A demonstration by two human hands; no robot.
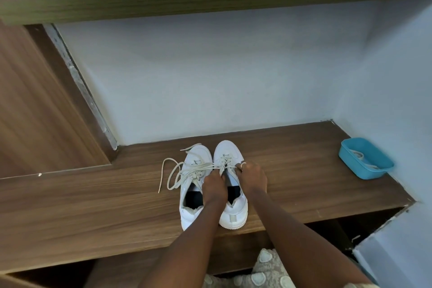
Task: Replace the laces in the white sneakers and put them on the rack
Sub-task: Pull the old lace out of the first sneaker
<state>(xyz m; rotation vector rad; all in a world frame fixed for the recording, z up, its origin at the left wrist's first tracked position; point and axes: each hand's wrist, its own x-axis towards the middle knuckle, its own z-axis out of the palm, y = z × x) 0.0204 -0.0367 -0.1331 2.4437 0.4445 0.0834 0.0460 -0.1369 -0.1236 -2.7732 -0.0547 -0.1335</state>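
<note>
Two white sneakers stand side by side on a wooden shelf (93,206), toes toward the wall. The left sneaker (192,214) has loose off-white laces (173,175) spilling out to its left. My left hand (214,188) and my right hand (252,176) are both on the lacing of the right sneaker (228,152), fingers curled and pinching its lace near the upper eyelets. The lace ends are hidden under my fingers. A ring shows on my right hand.
A blue plastic tub (378,172) with a lace inside sits at the shelf's right end by the wall. A higher wooden shelf (210,2) runs overhead. A wooden panel (35,100) closes off the left side. Patterned cloth (268,271) lies below.
</note>
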